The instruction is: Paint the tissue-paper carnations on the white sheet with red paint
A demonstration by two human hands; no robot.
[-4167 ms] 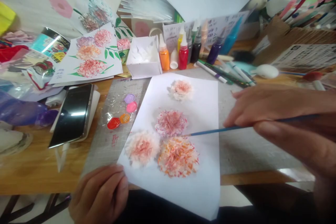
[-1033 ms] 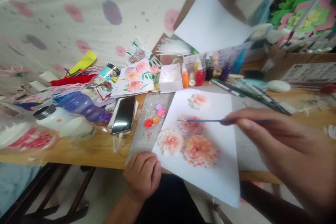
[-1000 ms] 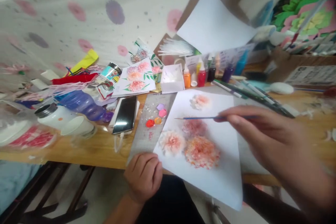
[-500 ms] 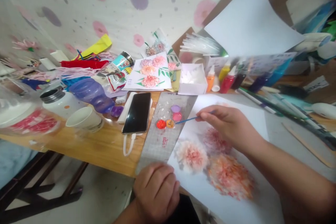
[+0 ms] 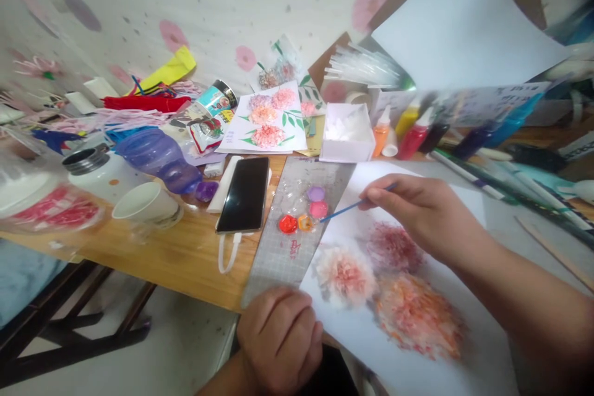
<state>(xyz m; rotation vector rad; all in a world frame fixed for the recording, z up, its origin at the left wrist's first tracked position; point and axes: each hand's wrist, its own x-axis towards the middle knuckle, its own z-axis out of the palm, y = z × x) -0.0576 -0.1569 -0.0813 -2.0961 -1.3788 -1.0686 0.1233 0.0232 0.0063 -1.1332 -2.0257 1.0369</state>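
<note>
A thin blue brush (image 5: 346, 210) is pinched in the fingers (image 5: 378, 195) of the right hand (image 5: 417, 216), its tip laid at the pink paint blob (image 5: 318, 209), just left of those fingers. The step in hand is judged to be the loading of the brush with pink; the next move would call for a light carry of the wet tip back over the paper (image 5: 417, 346), without dripping on the painted flowers. Around the pink blob three more are set on the grey mat (image 5: 283, 260): purple (image 5: 316, 193) above, orange (image 5: 305, 222) and red (image 5: 288, 223) further left. The flowers (image 5: 346, 272) lie on the paper just below the right hand. The left hand (image 5: 281, 340) is closed into a loose fist at the tabletop's near edge, beside the paper's lower corner; nothing can be seen held in it. Well beyond the right fingers a white open box (image 5: 348, 133) is seen with what looks like white tissue inside, and beside it a row of paint bottles (image 5: 413, 136), orange, yellow, red and darker ones. Far to the left a white paper cup (image 5: 146, 205) stands; its contents cannot be told. A phone (image 5: 244, 195) lies between cup and mat.
</note>
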